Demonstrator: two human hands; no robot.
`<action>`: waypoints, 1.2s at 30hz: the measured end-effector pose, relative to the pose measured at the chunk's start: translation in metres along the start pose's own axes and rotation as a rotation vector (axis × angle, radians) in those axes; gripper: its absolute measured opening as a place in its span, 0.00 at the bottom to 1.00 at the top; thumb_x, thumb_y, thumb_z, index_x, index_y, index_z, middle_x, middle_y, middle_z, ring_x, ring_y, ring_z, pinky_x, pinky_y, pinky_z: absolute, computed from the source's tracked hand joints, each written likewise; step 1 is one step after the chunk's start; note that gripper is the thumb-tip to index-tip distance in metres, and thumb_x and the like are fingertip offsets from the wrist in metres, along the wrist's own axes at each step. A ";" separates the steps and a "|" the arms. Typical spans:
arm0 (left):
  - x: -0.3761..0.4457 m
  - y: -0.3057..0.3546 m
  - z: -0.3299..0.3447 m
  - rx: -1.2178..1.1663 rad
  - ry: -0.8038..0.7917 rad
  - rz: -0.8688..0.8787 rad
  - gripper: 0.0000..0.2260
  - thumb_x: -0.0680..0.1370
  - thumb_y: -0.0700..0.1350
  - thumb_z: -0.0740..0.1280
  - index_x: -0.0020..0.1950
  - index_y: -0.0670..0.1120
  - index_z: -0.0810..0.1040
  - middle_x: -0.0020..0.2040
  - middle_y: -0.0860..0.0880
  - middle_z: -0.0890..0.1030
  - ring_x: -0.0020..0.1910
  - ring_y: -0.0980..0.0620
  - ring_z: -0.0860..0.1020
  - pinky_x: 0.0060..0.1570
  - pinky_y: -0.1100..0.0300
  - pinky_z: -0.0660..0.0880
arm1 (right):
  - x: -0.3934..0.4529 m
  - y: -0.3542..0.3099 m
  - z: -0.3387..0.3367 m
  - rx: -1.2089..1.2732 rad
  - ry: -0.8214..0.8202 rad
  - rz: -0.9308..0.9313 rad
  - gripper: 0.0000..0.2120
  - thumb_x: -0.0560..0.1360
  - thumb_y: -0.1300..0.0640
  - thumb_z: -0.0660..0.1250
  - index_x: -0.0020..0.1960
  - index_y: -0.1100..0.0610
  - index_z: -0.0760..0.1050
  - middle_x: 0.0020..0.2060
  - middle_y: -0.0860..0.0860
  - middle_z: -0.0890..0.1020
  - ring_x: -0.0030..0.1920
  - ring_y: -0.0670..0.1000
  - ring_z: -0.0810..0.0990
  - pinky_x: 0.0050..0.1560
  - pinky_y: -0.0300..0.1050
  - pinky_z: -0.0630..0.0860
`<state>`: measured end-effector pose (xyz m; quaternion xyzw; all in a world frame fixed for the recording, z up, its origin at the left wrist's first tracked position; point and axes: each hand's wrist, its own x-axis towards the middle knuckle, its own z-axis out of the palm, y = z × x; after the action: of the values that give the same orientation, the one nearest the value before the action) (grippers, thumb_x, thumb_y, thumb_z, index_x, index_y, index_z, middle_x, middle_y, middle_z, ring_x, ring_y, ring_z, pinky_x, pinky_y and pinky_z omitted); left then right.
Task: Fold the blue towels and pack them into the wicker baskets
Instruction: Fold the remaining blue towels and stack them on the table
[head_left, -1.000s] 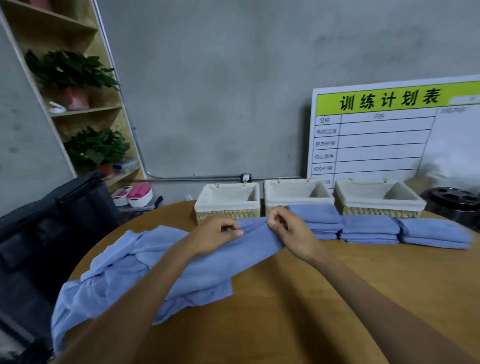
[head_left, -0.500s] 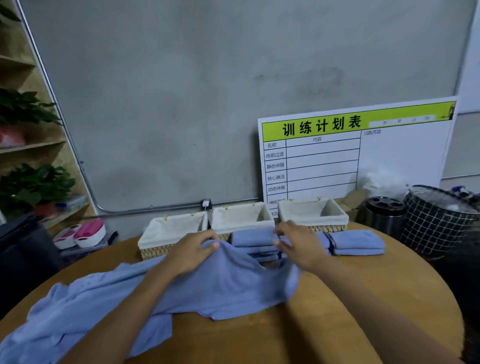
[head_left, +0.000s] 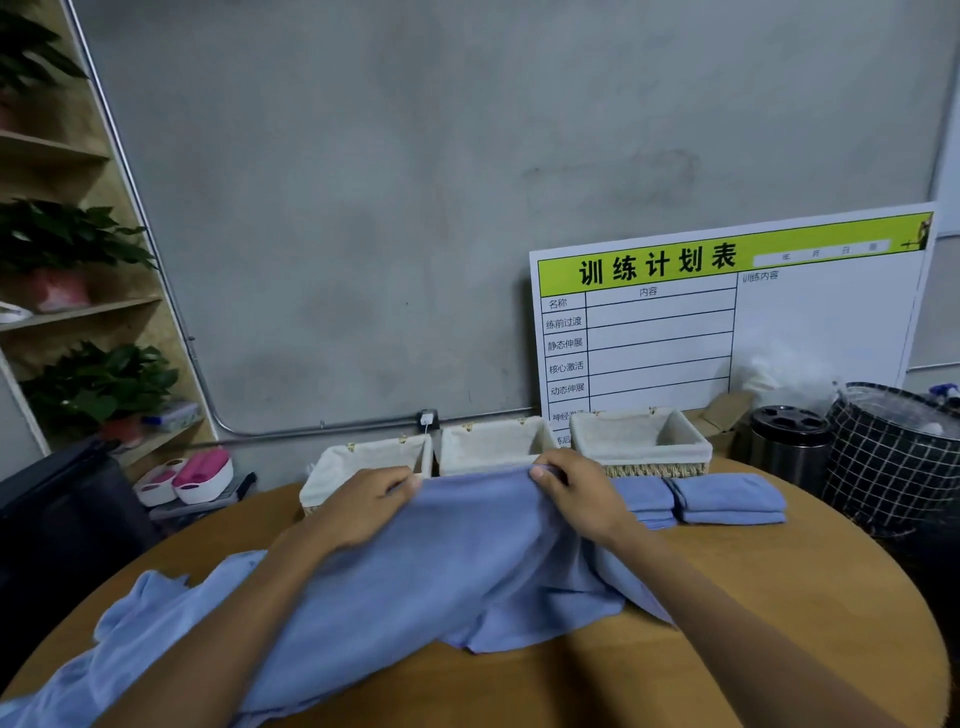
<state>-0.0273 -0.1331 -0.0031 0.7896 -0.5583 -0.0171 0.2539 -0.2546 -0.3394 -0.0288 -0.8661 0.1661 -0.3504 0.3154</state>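
Grey concrete wall (head_left: 389, 208) across the back, with a metal conduit (head_left: 156, 260) running down it and along its base. Round wooden table (head_left: 753, 623) filling the lower part of the view. Tall wooden shelf (head_left: 78, 312) at far left, holding green potted plants (head_left: 98, 384). White board (head_left: 727, 322) with a green header and black Chinese characters, leaning on the wall at right behind the baskets.

Large loose towel (head_left: 441, 571), blue, spread over the table's near left and middle, its far edge lifted off the wood. Left hand (head_left: 363, 506) and right hand (head_left: 582, 493) side by side at that raised edge, each with fingers curled round the cloth and thumb pinching it; both forearms reaching in from the bottom of the view.

Three wicker baskets with white cloth liners in a row at the table's far edge: left basket (head_left: 332, 467), middle basket (head_left: 493, 441), right basket (head_left: 675, 457). No towel visible inside any of them.

Two stacks of folded blue towels on the table just in front of the right basket: one stack (head_left: 644, 499) partly hidden behind the right hand, the other stack (head_left: 727, 499) beside it to the right.

Black wire bin (head_left: 893, 467) and a dark metal canister (head_left: 789, 447) off the table's right edge. Pink and white tubs (head_left: 202, 475) low at left, near a dark object (head_left: 62, 519) of unclear kind.
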 end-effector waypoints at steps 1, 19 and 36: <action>-0.001 -0.004 -0.005 -0.001 -0.002 -0.021 0.13 0.83 0.53 0.57 0.39 0.55 0.67 0.33 0.58 0.72 0.35 0.58 0.68 0.44 0.54 0.68 | 0.002 0.002 -0.007 -0.034 0.002 -0.022 0.08 0.79 0.60 0.66 0.42 0.57 0.75 0.37 0.49 0.77 0.41 0.51 0.74 0.45 0.45 0.69; 0.006 0.052 -0.083 -0.039 0.276 0.129 0.10 0.78 0.51 0.72 0.41 0.50 0.76 0.36 0.51 0.79 0.36 0.54 0.74 0.40 0.58 0.70 | 0.017 -0.030 -0.087 -0.061 0.246 0.173 0.17 0.75 0.47 0.72 0.38 0.58 0.71 0.28 0.49 0.73 0.33 0.50 0.71 0.34 0.45 0.64; 0.030 0.031 -0.072 0.178 0.279 0.101 0.17 0.73 0.68 0.58 0.38 0.58 0.77 0.37 0.56 0.80 0.38 0.55 0.78 0.42 0.55 0.74 | 0.041 0.018 -0.089 -0.212 0.274 0.260 0.06 0.80 0.54 0.66 0.44 0.52 0.77 0.35 0.51 0.79 0.44 0.58 0.77 0.43 0.49 0.71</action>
<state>-0.0203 -0.1399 0.0802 0.7748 -0.5558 0.1549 0.2583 -0.2903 -0.4115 0.0295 -0.8099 0.3538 -0.4019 0.2396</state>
